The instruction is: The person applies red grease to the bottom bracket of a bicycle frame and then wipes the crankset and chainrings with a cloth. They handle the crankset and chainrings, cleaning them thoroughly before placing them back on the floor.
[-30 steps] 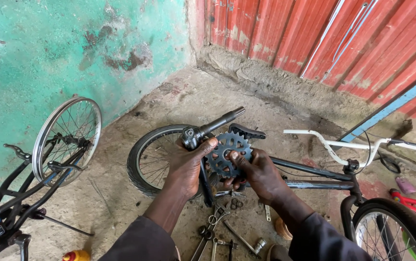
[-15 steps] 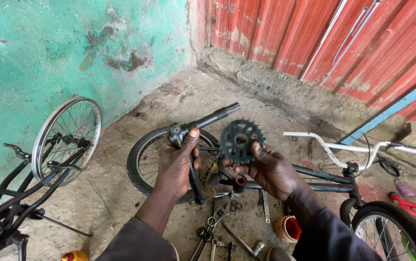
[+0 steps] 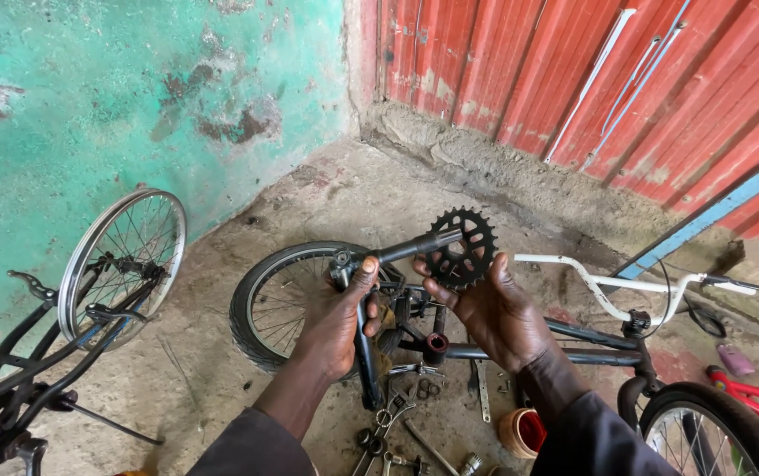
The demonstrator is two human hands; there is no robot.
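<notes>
- Holding a black toothed sprocket up in the right hand, fingertips pinched on its lower edge, palm turned upward.
- Gripping a black crank arm in the left hand, fingers wrapped round its bent middle, thumb pressed near the top.
- Pointing up and to the right, with the crank's free end just touching or overlapping the sprocket's left rim; cannot tell which.
- Hovering above a bicycle frame lying on its side on the dirt floor.
- Lying behind the left hand, a rear wheel with black tyre.
- Stretching out to the right, white handlebars.
- Scattered just below the hands, wrenches and small metal parts, beside a small orange tub.
- Standing at far left, another bicycle, close to a green wall.
</notes>
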